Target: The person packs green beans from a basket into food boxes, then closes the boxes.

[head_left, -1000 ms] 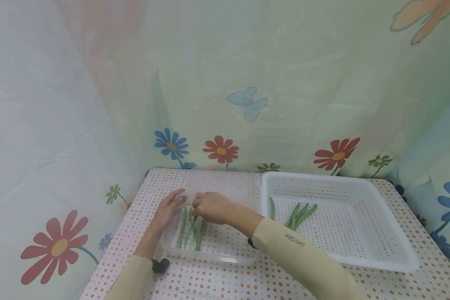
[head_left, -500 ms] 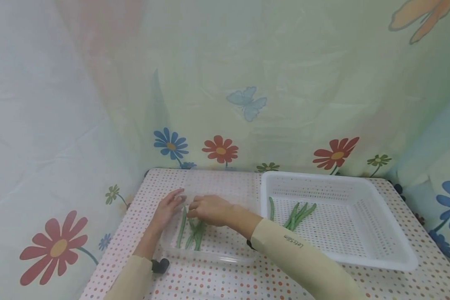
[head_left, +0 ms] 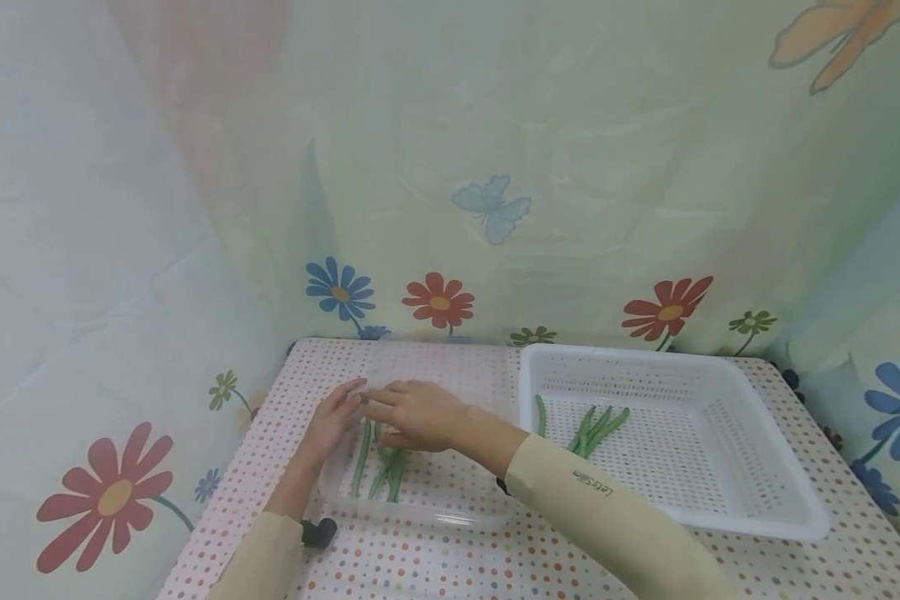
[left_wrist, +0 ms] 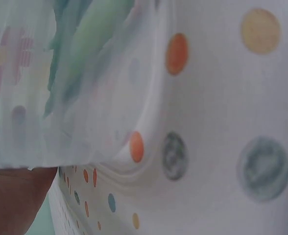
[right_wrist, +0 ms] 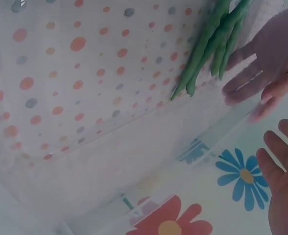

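Several green beans (head_left: pixel 393 475) lie in a clear plastic container (head_left: pixel 457 518) at the left of the table. Some lie across one another; a separate bean (head_left: pixel 362 458) runs along the left side. Over their far ends, my right hand (head_left: pixel 418 415) has its fingers extended and grips nothing. My left hand (head_left: pixel 333 421) rests at the container's far left corner, fingers fairly straight along the wall. In the right wrist view, the bean bunch (right_wrist: pixel 210 44) shows inside the container, close to my left hand's fingers. Bean tips blur through the clear wall (left_wrist: pixel 105 137) in the left wrist view.
A white perforated plastic basket (head_left: pixel 772 521) stands right of the container, with a small bunch of green beans (head_left: pixel 597 429) and a lone bean (head_left: pixel 542 415) in it. Dotted cloth covers the table (head_left: pixel 390 567). A flowered curtain (head_left: pixel 570 250) hangs behind.
My right hand has let go of the beans, and its curled fingers have straightened toward the left hand. The beans' near ends have gathered closer together. The left hand has stayed in place.
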A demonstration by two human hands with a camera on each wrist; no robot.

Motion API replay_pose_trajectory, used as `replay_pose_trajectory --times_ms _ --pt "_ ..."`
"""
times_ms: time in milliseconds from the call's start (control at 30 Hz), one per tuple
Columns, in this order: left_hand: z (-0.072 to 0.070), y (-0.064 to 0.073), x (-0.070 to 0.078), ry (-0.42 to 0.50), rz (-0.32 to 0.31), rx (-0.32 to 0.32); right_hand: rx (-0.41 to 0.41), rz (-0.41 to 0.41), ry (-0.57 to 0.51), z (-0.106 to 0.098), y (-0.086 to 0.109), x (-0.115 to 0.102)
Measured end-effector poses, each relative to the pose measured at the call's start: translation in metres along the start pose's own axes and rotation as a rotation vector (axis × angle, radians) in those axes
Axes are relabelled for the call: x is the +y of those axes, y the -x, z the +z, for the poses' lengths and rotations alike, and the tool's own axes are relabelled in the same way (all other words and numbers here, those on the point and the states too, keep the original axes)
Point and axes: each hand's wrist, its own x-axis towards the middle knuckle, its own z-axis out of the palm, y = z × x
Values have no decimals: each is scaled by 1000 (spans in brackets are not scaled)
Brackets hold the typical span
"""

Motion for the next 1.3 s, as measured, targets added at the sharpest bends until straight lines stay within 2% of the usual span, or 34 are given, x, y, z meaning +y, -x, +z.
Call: replay_pose_trajectory --times_ms 333,700,1067,1267,1300 --pt "1 1 3 -38 -29 20 -7 8 76 -12 8 8" --pt "1 2 4 16 -7 0 -46 57 79 -25 18 20" --pt "0 -1 -1 2 11 11 -27 102 35 -28 47 45" --pt "0 0 1 -6 14 9 -10 101 -7 -24 68 56" --pt "0 2 5 -4 8 2 -10 103 -10 -23 72 58"
